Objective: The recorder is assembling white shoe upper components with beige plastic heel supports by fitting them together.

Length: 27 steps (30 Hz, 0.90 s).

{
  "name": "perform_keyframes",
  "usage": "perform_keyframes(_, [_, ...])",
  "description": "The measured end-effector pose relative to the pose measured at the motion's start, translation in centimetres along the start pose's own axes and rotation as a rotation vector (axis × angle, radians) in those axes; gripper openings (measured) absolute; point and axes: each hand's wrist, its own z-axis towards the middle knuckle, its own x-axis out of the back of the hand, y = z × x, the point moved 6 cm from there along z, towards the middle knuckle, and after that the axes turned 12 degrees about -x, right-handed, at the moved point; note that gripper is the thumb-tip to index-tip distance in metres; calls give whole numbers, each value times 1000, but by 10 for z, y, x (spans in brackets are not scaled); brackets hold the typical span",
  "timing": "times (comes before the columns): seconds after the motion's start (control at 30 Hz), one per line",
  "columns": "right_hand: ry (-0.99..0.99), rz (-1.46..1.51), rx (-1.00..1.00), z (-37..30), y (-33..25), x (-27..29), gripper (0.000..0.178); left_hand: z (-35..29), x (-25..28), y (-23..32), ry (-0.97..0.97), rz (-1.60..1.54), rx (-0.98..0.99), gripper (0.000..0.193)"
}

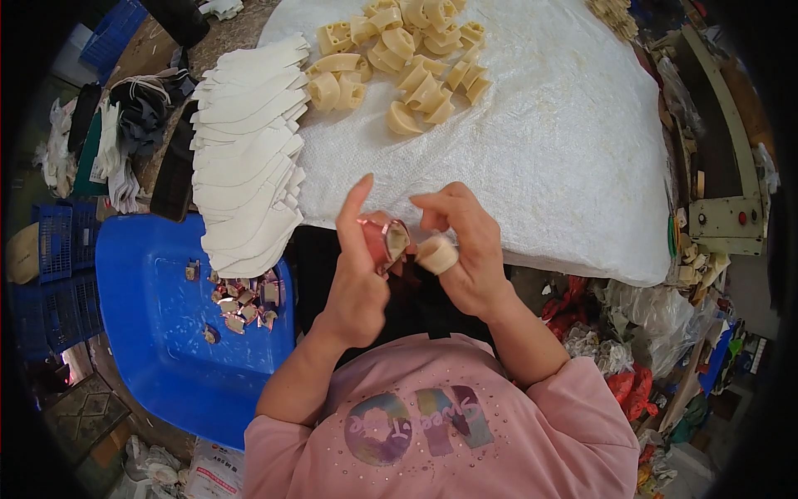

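My left hand (359, 279) is closed around a small shoe heel (387, 243) wrapped in shiny pink material, its pale hollow end turned toward my right hand. The left index finger points up along the heel's side. Close beside it is my right hand (472, 254), its index finger bent and apart from the thumb. A cream band (437, 254) circles the right thumb, which reaches toward the heel; whether it touches is unclear. Beyond my hands, several bare beige heels (420, 87) lie heaped on a white woven sheet (565, 166).
White curved pieces (249, 158) overlap in a long row at the left. Below them stands a blue tub (150, 333) with several shiny pink heels (243, 301) inside. A greenish metal machine frame (727, 141) stands at the right, above plastic bags (640, 312) and scraps.
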Motion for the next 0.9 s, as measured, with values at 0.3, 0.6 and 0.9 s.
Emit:
perform_keyframes(0.3, [-61, 220, -61, 1, 3, -1, 22, 2, 0, -2, 44, 174, -169, 48])
perform_keyframes(0.6, [-524, 827, -544, 2, 39, -20, 14, 3, 9, 26, -43, 524, -240, 40])
perform_keyframes(0.9, [-245, 451, -226, 3, 23, -12, 14, 8, 0, 25, 15, 589, -370, 42])
